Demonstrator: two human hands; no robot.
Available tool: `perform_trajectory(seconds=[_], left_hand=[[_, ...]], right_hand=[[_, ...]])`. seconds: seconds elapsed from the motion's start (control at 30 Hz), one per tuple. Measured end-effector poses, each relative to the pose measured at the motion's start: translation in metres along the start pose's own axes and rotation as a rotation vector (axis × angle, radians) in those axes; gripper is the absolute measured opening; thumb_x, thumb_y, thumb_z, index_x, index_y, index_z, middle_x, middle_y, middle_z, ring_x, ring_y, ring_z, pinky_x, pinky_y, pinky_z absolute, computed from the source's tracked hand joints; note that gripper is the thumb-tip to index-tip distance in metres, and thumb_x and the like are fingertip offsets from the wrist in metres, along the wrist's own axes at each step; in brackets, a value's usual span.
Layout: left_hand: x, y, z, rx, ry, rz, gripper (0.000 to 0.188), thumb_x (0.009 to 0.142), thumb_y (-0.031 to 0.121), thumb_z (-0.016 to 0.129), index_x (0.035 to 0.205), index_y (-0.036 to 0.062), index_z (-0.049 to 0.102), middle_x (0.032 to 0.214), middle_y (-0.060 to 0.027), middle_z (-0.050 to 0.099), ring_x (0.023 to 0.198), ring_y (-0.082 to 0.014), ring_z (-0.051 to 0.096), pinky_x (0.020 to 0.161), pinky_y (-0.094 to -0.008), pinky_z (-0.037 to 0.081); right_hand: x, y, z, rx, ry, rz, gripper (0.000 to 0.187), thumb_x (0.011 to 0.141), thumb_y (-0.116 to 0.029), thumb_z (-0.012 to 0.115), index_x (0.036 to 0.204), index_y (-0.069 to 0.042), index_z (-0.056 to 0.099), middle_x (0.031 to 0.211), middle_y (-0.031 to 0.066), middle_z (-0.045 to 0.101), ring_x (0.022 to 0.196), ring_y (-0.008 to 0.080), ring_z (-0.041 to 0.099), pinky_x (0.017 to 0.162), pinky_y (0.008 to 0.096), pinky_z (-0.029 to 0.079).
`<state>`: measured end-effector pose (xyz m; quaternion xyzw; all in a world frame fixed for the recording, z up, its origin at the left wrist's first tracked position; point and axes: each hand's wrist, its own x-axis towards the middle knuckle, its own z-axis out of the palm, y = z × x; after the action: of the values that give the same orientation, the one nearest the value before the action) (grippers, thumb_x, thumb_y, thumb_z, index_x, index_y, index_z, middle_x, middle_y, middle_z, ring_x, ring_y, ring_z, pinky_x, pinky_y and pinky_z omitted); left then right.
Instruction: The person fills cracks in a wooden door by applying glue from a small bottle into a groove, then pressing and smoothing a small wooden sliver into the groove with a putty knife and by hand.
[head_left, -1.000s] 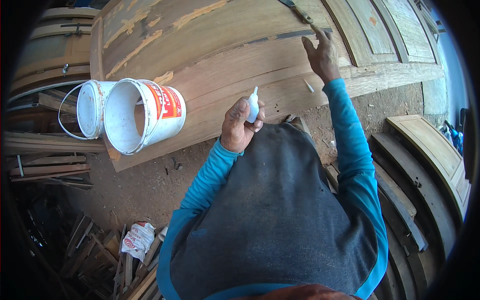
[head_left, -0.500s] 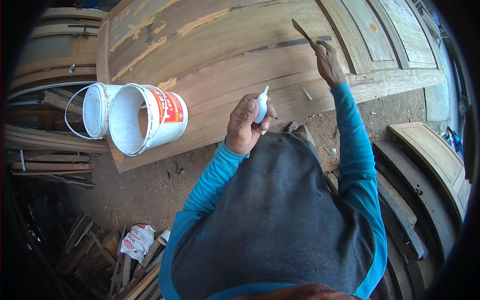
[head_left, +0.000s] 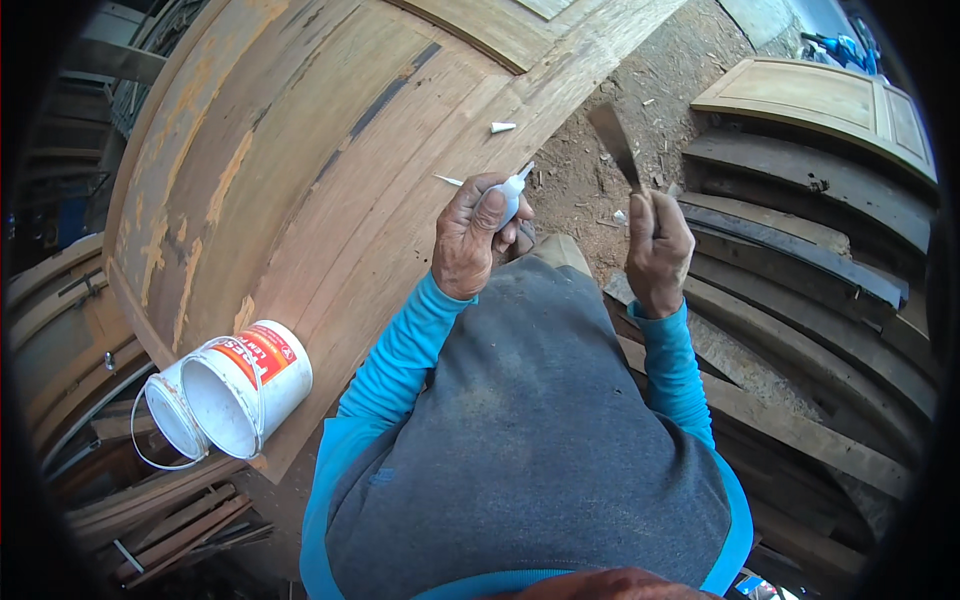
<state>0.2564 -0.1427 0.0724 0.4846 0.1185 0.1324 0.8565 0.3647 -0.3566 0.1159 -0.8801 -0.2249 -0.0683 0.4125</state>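
Observation:
My left hand [head_left: 467, 238] is wrapped round a small white squeeze bottle [head_left: 510, 200], its narrow nozzle pointing up and away. In my right hand [head_left: 660, 252] is a putty knife [head_left: 617, 147] with a flat, brownish blade; the fingers close on its handle and the blade stands up, tilted left. The left hand is over the near edge of a wooden door [head_left: 390, 190] lying flat, with filler patches and a dark strip on it. The right hand is beyond that edge, above the ground. On the door lie a small white cone-shaped cap [head_left: 503, 127] and a thin white pointed piece [head_left: 448, 180].
Two white buckets, an open one with a red label [head_left: 285, 375] and another [head_left: 175, 415] beside it, rest at the door's near left corner. Stacked timber [head_left: 800, 330] fills the right, with a panelled wooden piece [head_left: 800, 95] on top. More boards [head_left: 190, 530] lie lower left.
The view has swung right, so door and buckets sit farther left. My right hand has come back from over the door with the putty knife. My left hand still holds the bottle.

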Motion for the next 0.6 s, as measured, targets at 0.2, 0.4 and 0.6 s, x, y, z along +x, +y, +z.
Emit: perform_trajectory(seconds=[0.2,0.4,0.6], left_hand=[[0.006,-0.013,0.016,-0.157,-0.137,-0.092,0.041,0.110,0.042,0.054,0.128,0.0046,0.061,0.095,-0.0067,0.068,0.069,-0.0074,0.053,0.058,-0.0198,0.043],[0.002,-0.003,0.022,-0.293,-0.168,-0.218,0.048,0.111,0.046,0.049,0.125,0.0011,0.060,0.090,-0.0065,0.065,0.062,-0.0059,0.047,0.054,-0.0201,0.039],[-0.011,0.001,0.015,-0.370,-0.262,-0.235,0.049,0.110,0.048,0.050,0.123,0.0015,0.060,0.086,-0.0059,0.063,0.058,-0.0038,0.042,0.052,-0.0200,0.035]], right_hand=[[-0.028,0.003,-0.036,0.137,0.127,0.054,0.022,0.106,-0.018,0.063,0.112,0.003,0.068,0.085,0.0094,0.062,0.073,0.0173,0.058,0.068,0.0310,0.048],[-0.035,-0.026,-0.028,0.187,-0.050,-0.163,0.027,0.100,-0.013,0.068,0.120,0.004,0.065,0.096,0.0179,0.068,0.082,0.0301,0.068,0.074,0.0360,0.055],[-0.018,-0.007,-0.006,-0.015,-0.007,-0.115,0.018,0.100,-0.011,0.068,0.112,0.003,0.065,0.090,0.0176,0.065,0.076,0.0355,0.065,0.069,0.0409,0.052]])
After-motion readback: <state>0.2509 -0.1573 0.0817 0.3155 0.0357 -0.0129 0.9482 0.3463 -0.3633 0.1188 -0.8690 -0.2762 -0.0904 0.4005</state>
